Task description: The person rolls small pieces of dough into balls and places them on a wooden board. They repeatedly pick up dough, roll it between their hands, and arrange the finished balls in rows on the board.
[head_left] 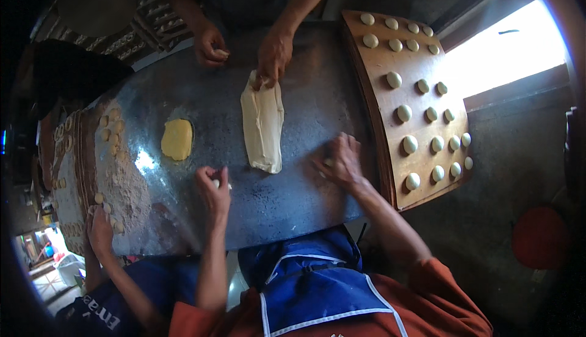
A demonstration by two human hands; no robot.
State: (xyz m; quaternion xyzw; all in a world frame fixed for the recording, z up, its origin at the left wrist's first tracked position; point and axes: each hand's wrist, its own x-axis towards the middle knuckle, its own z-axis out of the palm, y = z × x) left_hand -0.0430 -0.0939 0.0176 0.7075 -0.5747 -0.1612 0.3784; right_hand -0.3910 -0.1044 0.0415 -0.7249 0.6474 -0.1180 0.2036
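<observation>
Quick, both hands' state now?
Left hand: closed, holding a dough bit.
Right hand: curved over a second piece; whether gripping, can't tell.

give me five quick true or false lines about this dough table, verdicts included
1. The left hand holds a small dough piece. True.
2. The yellow slab lies right of the long dough strip. False: the yellow slab lies left of the long dough strip.
3. A co-worker's hand touches the strip's far end. True.
4. The right hand rests on the wooden board. False: the right hand is over the dark table.
5. Dough balls sit on the wooden board. True.
</observation>
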